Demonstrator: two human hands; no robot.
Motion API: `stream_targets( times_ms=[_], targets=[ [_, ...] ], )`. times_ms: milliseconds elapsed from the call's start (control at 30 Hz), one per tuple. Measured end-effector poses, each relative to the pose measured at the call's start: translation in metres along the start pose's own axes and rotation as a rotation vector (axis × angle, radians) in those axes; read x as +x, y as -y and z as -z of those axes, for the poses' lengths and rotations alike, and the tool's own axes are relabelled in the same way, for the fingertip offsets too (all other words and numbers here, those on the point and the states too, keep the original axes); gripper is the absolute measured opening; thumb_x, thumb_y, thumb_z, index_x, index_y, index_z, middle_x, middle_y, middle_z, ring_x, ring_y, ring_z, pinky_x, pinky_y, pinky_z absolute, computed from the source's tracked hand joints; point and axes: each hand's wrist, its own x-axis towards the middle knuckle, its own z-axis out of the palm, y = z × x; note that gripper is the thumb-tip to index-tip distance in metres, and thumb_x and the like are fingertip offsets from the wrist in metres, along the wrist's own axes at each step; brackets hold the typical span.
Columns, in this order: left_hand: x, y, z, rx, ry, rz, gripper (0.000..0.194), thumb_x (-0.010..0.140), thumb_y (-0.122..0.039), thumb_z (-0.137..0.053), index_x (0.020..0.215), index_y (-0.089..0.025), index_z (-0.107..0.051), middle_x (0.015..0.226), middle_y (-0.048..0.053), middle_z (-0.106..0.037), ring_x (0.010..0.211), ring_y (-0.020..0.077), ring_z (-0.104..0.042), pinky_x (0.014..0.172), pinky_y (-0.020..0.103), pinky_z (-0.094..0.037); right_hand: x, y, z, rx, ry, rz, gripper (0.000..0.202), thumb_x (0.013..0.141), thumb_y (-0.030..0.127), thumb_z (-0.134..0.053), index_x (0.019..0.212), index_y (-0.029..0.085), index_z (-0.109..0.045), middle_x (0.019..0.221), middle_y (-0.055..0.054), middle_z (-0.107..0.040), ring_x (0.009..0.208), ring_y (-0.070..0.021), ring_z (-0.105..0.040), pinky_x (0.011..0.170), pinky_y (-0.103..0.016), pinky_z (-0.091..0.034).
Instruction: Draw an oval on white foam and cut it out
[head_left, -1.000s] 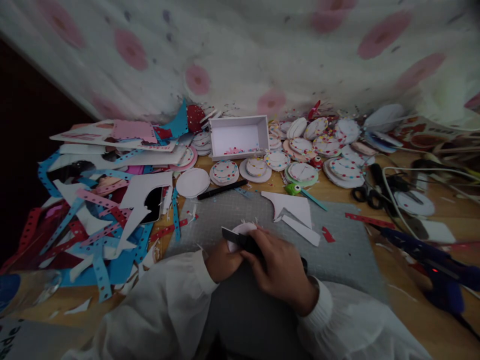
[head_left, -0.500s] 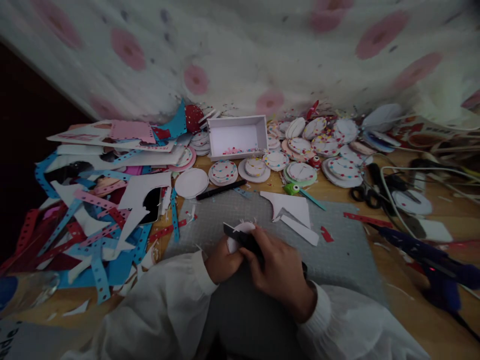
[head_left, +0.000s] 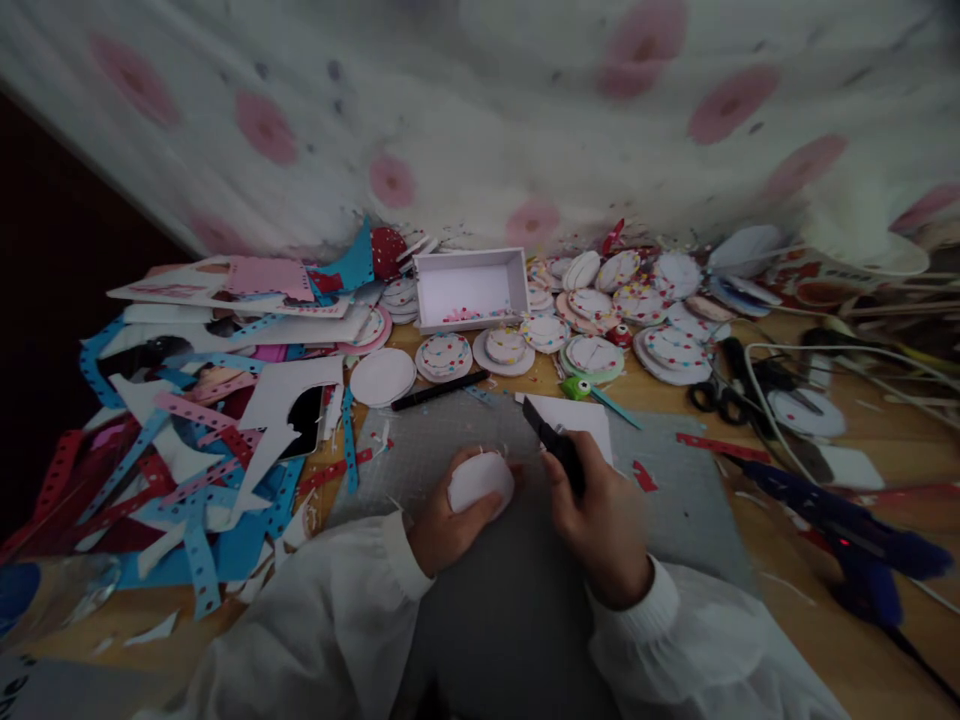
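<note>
A small white disc (head_left: 480,484) with a few loose shreds on its far edge rests in my left hand (head_left: 446,525), the thumb pressed over its face. My right hand (head_left: 600,515) is wrapped round the black handle of a utility knife (head_left: 559,443). The dark blade points up and left, a little apart from the disc. Both hands are over the grey cutting mat (head_left: 675,500). Behind the knife lies a cut piece of white sheet (head_left: 592,418), partly hidden by my right hand.
Beaded tiered discs (head_left: 442,355) line the back around a white box (head_left: 471,290). Coloured strips and offcuts (head_left: 196,540) heap at the left. A blue glue gun (head_left: 847,530), scissors (head_left: 718,400) and cables crowd the right. A black pen (head_left: 439,390) lies across the mat's back edge.
My right hand has drawn the knife away from the disc, to the right and upward. My left hand has turned the disc, so more of its white face shows.
</note>
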Motion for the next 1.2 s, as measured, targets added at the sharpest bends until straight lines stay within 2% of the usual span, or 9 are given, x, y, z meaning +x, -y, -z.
stream_targets(
  times_ms=[167, 267, 367, 433, 533, 600, 767, 933, 1200],
  targets=[
    [0.004, -0.021, 0.006, 0.092, -0.039, 0.083, 0.045, 0.064, -0.036, -0.079, 0.100, -0.014, -0.063, 0.100, 0.009, -0.072, 0.093, 0.0242, -0.066, 0.086, 0.037, -0.052, 0.005, -0.007, 0.002, 0.101, 0.012, -0.078, 0.036, 0.094, 0.051, -0.039, 0.100, 0.019, -0.055, 0.072, -0.006, -0.068, 0.062, -0.0237, -0.065, 0.052, -0.027, -0.037],
    [0.002, -0.039, 0.013, 0.043, 0.023, 0.049, 0.055, 0.060, -0.031, -0.082, 0.108, -0.015, -0.058, 0.099, 0.006, -0.070, 0.087, 0.0209, -0.065, 0.073, 0.030, -0.054, 0.007, -0.007, 0.005, 0.189, 0.027, -0.073, 0.034, 0.093, 0.051, -0.041, 0.099, 0.020, -0.055, 0.074, -0.006, -0.067, 0.066, -0.0228, -0.065, 0.055, -0.027, -0.039],
    [-0.002, -0.052, 0.019, 0.033, 0.096, 0.067, 0.064, 0.059, -0.031, -0.082, 0.114, -0.017, -0.053, 0.091, 0.003, -0.067, 0.071, 0.0174, -0.063, 0.051, 0.023, -0.049, 0.006, -0.005, 0.008, 0.247, 0.049, -0.018, 0.032, 0.093, 0.049, -0.042, 0.100, 0.020, -0.054, 0.073, -0.004, -0.065, 0.064, -0.0206, -0.063, 0.055, -0.027, -0.039],
    [-0.003, -0.055, 0.019, 0.017, 0.082, 0.103, 0.055, 0.063, -0.037, -0.078, 0.109, -0.016, -0.057, 0.083, 0.002, -0.065, 0.061, 0.0153, -0.059, 0.042, 0.021, -0.042, 0.003, -0.002, 0.009, 0.267, 0.066, 0.050, 0.031, 0.094, 0.047, -0.041, 0.100, 0.020, -0.054, 0.071, -0.002, -0.064, 0.061, -0.0191, -0.062, 0.054, -0.026, -0.039],
    [-0.002, -0.052, 0.015, -0.046, -0.098, 0.102, 0.039, 0.067, -0.046, -0.072, 0.089, -0.015, -0.066, 0.076, 0.003, -0.064, 0.061, 0.0141, -0.056, 0.046, 0.022, -0.039, -0.001, 0.001, 0.011, 0.262, 0.065, 0.209, 0.026, 0.093, 0.042, -0.043, 0.098, 0.019, -0.055, 0.071, -0.002, -0.064, 0.061, -0.0177, -0.062, 0.054, -0.025, -0.040],
    [0.002, -0.048, 0.011, -0.072, -0.205, 0.060, 0.037, 0.067, -0.050, -0.071, 0.078, -0.015, -0.066, 0.072, 0.002, -0.064, 0.064, 0.0142, -0.056, 0.052, 0.022, -0.040, -0.004, 0.004, 0.011, 0.235, 0.052, 0.342, 0.023, 0.092, 0.039, -0.045, 0.096, 0.019, -0.055, 0.070, -0.003, -0.065, 0.060, -0.0173, -0.062, 0.054, -0.025, -0.040],
    [0.013, -0.041, 0.003, -0.031, -0.243, -0.026, 0.046, 0.070, -0.060, -0.067, 0.063, -0.016, -0.059, 0.055, -0.003, -0.053, 0.051, 0.0101, -0.044, 0.048, 0.022, -0.033, -0.009, 0.010, 0.010, 0.194, 0.064, 0.607, 0.019, 0.087, 0.035, -0.050, 0.090, 0.017, -0.056, 0.067, -0.003, -0.064, 0.058, -0.0159, -0.060, 0.054, -0.026, -0.040],
    [0.017, -0.036, 0.006, 0.074, -0.285, -0.099, 0.048, 0.072, -0.062, -0.065, 0.062, -0.015, -0.057, 0.053, -0.005, -0.048, 0.050, 0.0087, -0.040, 0.047, 0.021, -0.031, -0.008, 0.012, 0.007, 0.174, 0.124, 0.657, 0.019, 0.087, 0.034, -0.052, 0.090, 0.016, -0.058, 0.068, -0.003, -0.064, 0.060, -0.0155, -0.060, 0.055, -0.026, -0.040],
    [0.015, -0.031, 0.016, 0.083, -0.260, -0.048, 0.048, 0.075, -0.060, -0.063, 0.059, -0.016, -0.052, 0.053, -0.005, -0.042, 0.048, 0.0079, -0.038, 0.045, 0.020, -0.029, -0.007, 0.011, 0.000, 0.139, 0.235, 0.654, 0.021, 0.087, 0.036, -0.053, 0.090, 0.017, -0.060, 0.067, -0.002, -0.063, 0.057, -0.0161, -0.059, 0.054, -0.027, -0.038]
  ],
)
